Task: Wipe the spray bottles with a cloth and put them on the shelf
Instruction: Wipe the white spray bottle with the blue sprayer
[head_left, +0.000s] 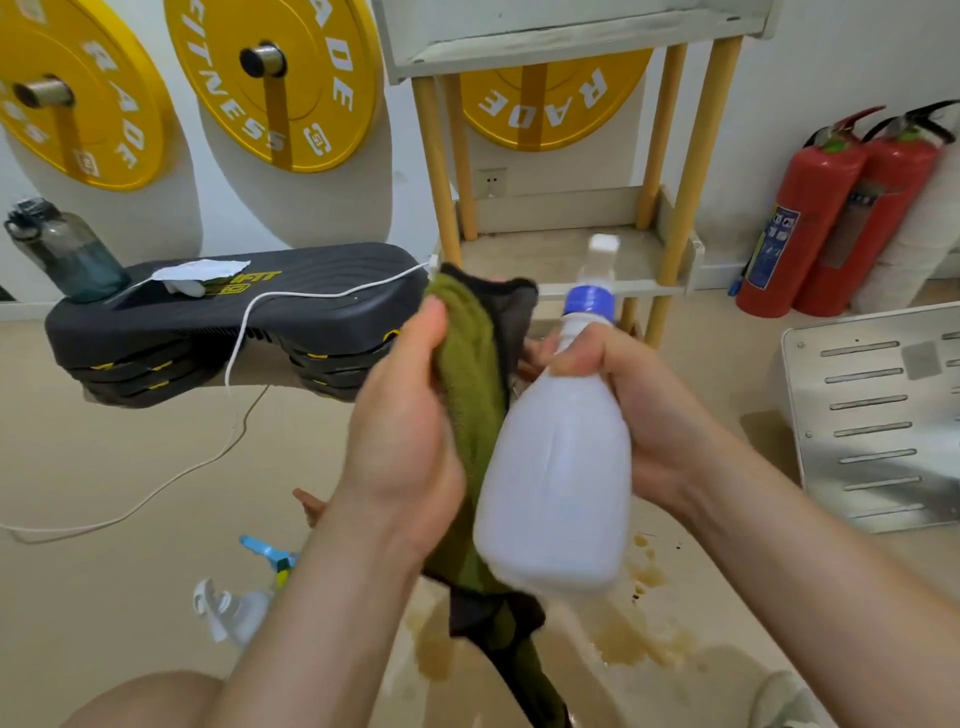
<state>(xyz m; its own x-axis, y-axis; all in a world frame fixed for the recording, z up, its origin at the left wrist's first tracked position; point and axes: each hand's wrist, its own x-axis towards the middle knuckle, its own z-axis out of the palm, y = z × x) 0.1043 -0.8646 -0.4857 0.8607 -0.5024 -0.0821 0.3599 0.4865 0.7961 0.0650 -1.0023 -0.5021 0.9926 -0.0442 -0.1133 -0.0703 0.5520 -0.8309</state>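
A gym room: yellow weight plates (270, 78) on the wall, an aerobic step (234, 322).

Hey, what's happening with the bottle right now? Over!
Left hand grips green cloth against white spray bottle. Right hand holds bottle neck. Shelf ahead, way open.

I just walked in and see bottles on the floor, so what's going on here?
A person is wiping a white spray bottle: the right hand holds its neck, and the left hand grips a green cloth against its side. A blue-trigger sprayer and a white-trigger sprayer lie on the floor. The shelf stands behind; the held bottle is not yet on it.
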